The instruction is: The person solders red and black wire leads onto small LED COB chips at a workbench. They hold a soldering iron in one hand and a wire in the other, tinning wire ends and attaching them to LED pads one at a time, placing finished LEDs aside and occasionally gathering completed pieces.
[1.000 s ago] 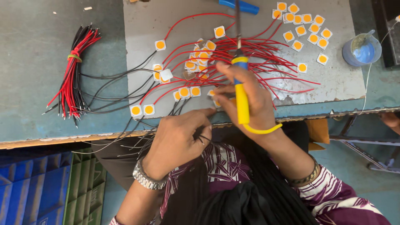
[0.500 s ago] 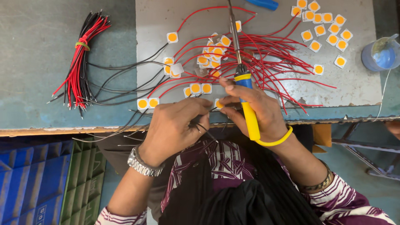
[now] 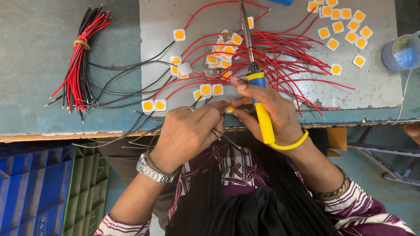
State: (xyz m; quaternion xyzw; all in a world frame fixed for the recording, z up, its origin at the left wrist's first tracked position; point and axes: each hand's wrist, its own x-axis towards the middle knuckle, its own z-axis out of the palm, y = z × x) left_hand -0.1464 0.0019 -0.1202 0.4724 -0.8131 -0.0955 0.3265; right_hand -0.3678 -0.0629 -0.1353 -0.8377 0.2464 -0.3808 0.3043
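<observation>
A: Item one, the small LED chip [image 3: 229, 108]: pinched between the fingertips of both hands at the near edge of the grey work plate [image 3: 376, 87], just off the bench lip.

B: Change since the earlier views?

A: The hands have drawn closer together over that chip; the view has also shifted slightly, so the work sits more central. I judge a wire is being seated on the chip.

B: Grips?

A: Left hand [image 3: 188, 131]: fingers closed on the chip and on thin black wires [image 3: 131, 83]. Right hand [image 3: 267, 111]: wrapped round the yellow-and-blue soldering iron [image 3: 258, 87], tip pointing away, thumb and forefinger also meeting at the chip.

B: Surroundings?

A: Wired chips with red leads [image 3: 280, 57] behind; loose chips [image 3: 341, 26] far right; tied wire bundle [image 3: 81, 57] left; blue cup [image 3: 402, 52].
</observation>
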